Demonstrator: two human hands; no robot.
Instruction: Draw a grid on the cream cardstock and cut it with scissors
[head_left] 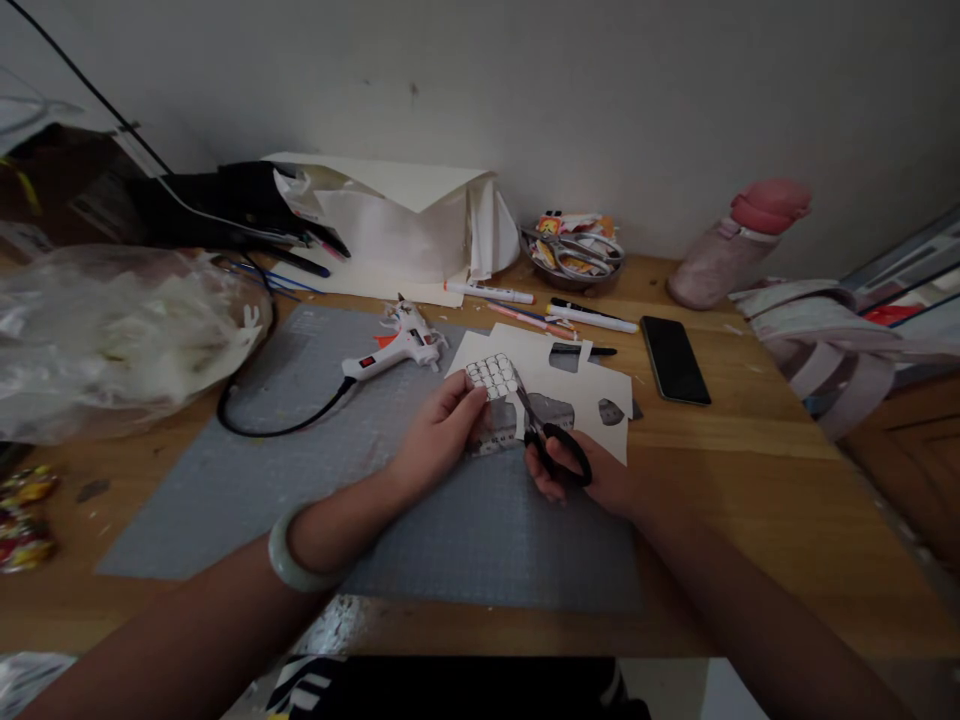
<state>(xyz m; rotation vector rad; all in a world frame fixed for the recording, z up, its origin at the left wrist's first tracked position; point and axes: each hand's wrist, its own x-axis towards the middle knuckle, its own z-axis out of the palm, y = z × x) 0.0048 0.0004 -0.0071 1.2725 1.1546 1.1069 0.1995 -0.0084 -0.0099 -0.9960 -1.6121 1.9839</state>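
The left hand (448, 420) pinches a small patterned paper (491, 376) between thumb and fingers; the right hand (601, 474) grips black-handled scissors (533, 434), blades at the paper's edge

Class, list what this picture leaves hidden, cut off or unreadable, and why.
Head view:
Plastic bag: cut off by the left edge.
Bowl contents: partly covered by silver scissors.
Right hand: partly hidden by black scissor handles.
Print near left hand: too small to read.
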